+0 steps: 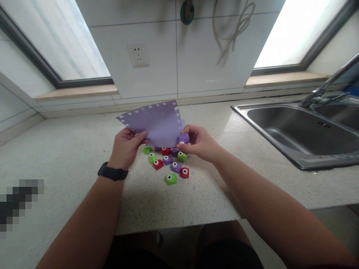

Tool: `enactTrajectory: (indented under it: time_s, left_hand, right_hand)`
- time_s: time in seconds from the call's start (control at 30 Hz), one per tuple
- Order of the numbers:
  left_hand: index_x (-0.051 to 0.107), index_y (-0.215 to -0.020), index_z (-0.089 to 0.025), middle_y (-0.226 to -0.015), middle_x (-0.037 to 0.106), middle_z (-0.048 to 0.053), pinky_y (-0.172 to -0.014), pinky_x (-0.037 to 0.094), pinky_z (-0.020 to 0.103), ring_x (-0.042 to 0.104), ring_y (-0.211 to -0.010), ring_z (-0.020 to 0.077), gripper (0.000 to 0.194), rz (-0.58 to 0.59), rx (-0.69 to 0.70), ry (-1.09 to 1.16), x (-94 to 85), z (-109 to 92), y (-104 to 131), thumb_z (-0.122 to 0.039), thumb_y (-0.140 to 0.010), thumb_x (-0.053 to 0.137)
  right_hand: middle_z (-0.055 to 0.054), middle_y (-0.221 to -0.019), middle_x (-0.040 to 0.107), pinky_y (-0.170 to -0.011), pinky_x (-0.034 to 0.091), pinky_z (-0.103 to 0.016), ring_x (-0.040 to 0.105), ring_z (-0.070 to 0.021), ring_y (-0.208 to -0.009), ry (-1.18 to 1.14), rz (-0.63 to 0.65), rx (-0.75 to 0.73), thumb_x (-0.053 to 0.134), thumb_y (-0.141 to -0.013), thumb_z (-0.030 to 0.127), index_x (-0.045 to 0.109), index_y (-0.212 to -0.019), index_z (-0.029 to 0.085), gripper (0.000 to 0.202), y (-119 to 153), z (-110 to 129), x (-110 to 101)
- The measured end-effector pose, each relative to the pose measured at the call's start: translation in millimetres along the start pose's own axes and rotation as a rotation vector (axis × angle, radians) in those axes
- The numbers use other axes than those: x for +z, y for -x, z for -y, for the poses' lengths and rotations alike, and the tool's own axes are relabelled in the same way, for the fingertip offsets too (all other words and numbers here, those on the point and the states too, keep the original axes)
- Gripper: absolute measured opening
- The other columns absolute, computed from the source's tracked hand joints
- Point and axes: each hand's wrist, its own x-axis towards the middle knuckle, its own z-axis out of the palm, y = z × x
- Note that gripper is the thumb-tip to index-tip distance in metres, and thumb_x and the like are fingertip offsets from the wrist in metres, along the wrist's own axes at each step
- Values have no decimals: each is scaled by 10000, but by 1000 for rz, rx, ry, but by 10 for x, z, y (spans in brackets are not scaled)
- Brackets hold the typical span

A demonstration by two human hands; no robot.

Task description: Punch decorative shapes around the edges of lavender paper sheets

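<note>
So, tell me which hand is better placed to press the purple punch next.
Probably the right hand: it holds the purple punch at the right edge of the purple sheet, while the left hand grips the sheet's lower left.

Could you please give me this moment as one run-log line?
left hand: holding purple sheet | right hand: holding purple punch at sheet's right edge | sheet: edge cutouts visible | counter: red, green, purple punches

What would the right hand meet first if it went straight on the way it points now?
Most likely the purple sheet: its right edge is right at the purple punch held in the right hand. Whether that edge already sits inside the punch is hard to tell.
</note>
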Motion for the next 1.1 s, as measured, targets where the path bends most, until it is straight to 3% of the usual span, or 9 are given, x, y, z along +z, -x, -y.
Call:
enactTrajectory:
  time_s: [0.7,0.8,0.93,1.1]
  left_hand:
    - [753,-865,-160,-814,757,6,-628,623,215,691,-629,106,300,41,8,35,-3,-11,-3,-219,-649,953]
    - [770,-839,-171,-795,767,1,-682,635,237,704,-664,116,279,29,9,72,-3,-9,-6,-190,-632,955]
    - [785,-794,-187,-790,783,10,-773,641,283,729,-729,144,232,82,52,110,-21,4,-11,-184,-638,957]
    - [816,-900,-200,-1056,813,111,-882,614,338,758,-1014,242,238,210,174,63,-54,-72,16,-326,-719,906]
  right_hand:
    - [53,-695,556,-591,384,-265,490,-101,-619,52,13,-74,909,-679,321,532,-819,205,419,-11,-52,-21]
    - [36,-726,588,-615,399,-277,509,-120,-656,178,10,-171,878,-705,303,546,-826,207,365,14,-19,-30]
    - [11,-798,635,-693,425,-294,554,-143,-734,558,-31,-445,822,-738,229,585,-832,205,256,70,116,-45]
    - [-18,-835,646,-690,444,-282,582,-153,-760,768,-16,-709,763,-810,183,609,-860,195,163,111,232,-45]
